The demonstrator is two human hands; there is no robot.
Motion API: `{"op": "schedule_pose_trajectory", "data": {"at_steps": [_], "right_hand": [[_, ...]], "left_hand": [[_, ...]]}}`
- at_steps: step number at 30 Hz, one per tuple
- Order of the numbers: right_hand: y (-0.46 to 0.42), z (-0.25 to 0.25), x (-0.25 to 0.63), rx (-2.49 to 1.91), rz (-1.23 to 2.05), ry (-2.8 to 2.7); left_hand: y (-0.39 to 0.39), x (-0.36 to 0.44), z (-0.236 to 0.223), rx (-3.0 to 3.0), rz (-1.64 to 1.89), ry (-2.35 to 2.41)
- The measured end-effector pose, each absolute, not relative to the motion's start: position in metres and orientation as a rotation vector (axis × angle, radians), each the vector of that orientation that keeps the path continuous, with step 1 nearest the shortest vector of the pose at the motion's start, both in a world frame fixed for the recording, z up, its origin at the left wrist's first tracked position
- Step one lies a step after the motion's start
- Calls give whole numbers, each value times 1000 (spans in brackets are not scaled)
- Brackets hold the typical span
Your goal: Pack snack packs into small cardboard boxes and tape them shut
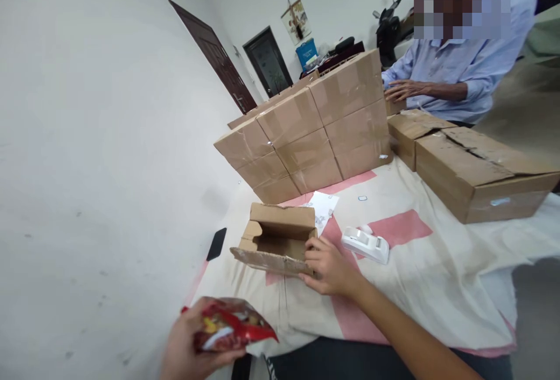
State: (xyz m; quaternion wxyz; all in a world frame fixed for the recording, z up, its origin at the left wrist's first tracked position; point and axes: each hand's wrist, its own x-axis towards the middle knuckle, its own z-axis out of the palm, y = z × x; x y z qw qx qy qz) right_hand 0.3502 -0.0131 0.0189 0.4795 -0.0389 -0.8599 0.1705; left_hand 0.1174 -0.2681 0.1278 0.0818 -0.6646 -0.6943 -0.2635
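Observation:
My left hand [188,339] is closed around a red snack bag [236,324] at the lower left, held in front of the table edge. The bag has a shiny printed surface; its contents are unclear. My right hand [326,266] grips the right end of a small open cardboard box [266,260], fingers over its rim and thumb on the near side. Flaps of this box stand up at the back and left, and the visible part of its inside looks bare. A white tape dispenser [365,245] lies just right of my right hand.
A wall of stacked taped cartons [306,135] stands behind the small box. Larger cartons [476,164] lie at the right, near a seated person [472,71] whose hand rests on a box. A white paper [321,208] and a dark phone-like slab [216,244] lie on the cloth-covered table [406,287].

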Motion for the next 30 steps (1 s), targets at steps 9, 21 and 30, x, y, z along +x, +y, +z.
{"op": "schedule_pose_trajectory", "data": {"at_steps": [9, 21, 30], "right_hand": [[-30, 18, 334, -19, 326, -2100], [-31, -7, 320, -35, 303, -2232], [-7, -13, 309, -176, 233, -2274]], "left_hand": [[-147, 140, 207, -2036, -742, -2033], [-95, 115, 187, -2271, -351, -2207], [-96, 94, 191, -2248, -483, -1975]]}}
